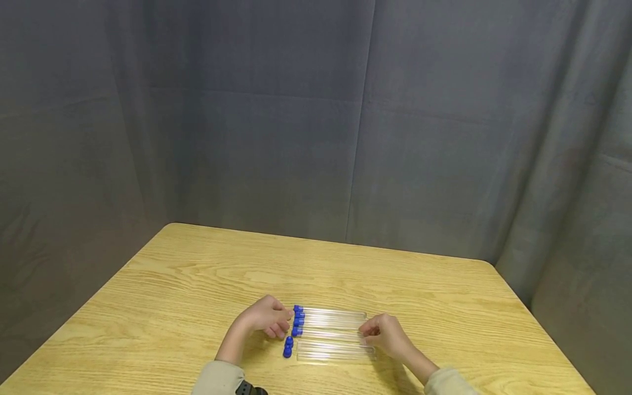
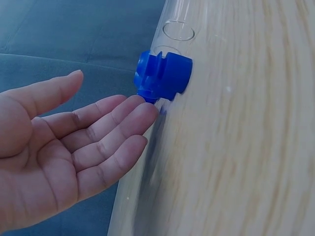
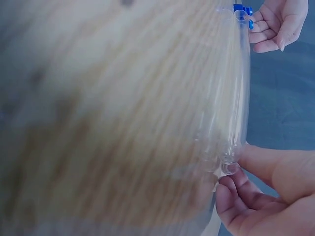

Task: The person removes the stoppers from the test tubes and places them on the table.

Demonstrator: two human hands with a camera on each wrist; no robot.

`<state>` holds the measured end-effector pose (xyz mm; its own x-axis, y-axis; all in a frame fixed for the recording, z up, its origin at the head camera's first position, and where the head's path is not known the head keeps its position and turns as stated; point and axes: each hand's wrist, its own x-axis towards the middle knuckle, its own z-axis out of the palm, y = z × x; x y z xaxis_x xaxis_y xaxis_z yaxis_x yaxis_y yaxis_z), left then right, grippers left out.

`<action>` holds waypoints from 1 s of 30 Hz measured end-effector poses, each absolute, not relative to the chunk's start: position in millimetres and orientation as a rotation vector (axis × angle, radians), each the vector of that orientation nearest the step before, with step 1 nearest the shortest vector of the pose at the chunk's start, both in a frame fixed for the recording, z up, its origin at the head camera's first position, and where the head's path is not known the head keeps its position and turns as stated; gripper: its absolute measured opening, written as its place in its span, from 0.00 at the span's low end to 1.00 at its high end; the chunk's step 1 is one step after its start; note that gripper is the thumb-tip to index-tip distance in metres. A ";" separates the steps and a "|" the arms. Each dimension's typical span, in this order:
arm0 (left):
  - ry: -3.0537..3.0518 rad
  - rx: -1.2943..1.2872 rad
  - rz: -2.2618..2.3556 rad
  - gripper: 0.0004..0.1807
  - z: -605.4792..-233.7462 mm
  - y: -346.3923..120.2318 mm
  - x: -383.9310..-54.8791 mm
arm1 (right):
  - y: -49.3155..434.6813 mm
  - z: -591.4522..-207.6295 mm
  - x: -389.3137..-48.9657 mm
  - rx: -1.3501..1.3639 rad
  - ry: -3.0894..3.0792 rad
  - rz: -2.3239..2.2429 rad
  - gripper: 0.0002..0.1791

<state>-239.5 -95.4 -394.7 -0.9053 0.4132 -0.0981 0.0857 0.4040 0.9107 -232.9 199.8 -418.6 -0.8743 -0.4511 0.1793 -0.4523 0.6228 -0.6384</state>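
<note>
Clear test tubes with blue caps (image 1: 298, 322) lie side by side on the table, their rounded ends to the right. Nearer the front lie uncapped test tubes (image 1: 336, 351), with two loose blue caps (image 1: 287, 351) by their open mouths. My left hand (image 1: 269, 317) hovers left of the caps, fingers loosely extended and holding nothing; the left wrist view has its fingertips right by a blue cap (image 2: 177, 73). At the other end, my right hand (image 1: 389, 336) pinches the rounded end of a test tube (image 3: 230, 168) between thumb and curled fingers.
The tubes lie toward the front of a wood-grain table (image 1: 207, 269) with rounded far corners. Grey curtains (image 1: 266, 137) hang behind it and along both sides. A dark band (image 1: 249, 388) is on the left wrist.
</note>
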 end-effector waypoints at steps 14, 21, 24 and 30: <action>2.357 0.425 1.493 0.15 -392.8 -93.1 -238.9 | 201.9 -419.7 -234.3 0.792 -2.829 1.112 0.07; 2.352 0.431 1.500 0.15 -393.5 -93.0 -238.9 | 204.9 -418.8 -234.0 0.761 -2.830 1.163 0.06; 2.348 0.433 1.509 0.16 -393.6 -93.0 -238.8 | 205.7 -418.7 -234.0 0.732 -2.833 1.195 0.06; 2.341 0.438 1.513 0.15 -395.3 -93.2 -239.3 | 208.4 -418.1 -233.5 0.734 -2.823 1.286 0.07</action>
<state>-239.3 -93.2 -395.3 -0.9023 0.4197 -0.0984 0.0827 0.3926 0.9160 -233.5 208.4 -418.1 -0.8929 -0.4261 0.1453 -0.3893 0.5687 -0.7246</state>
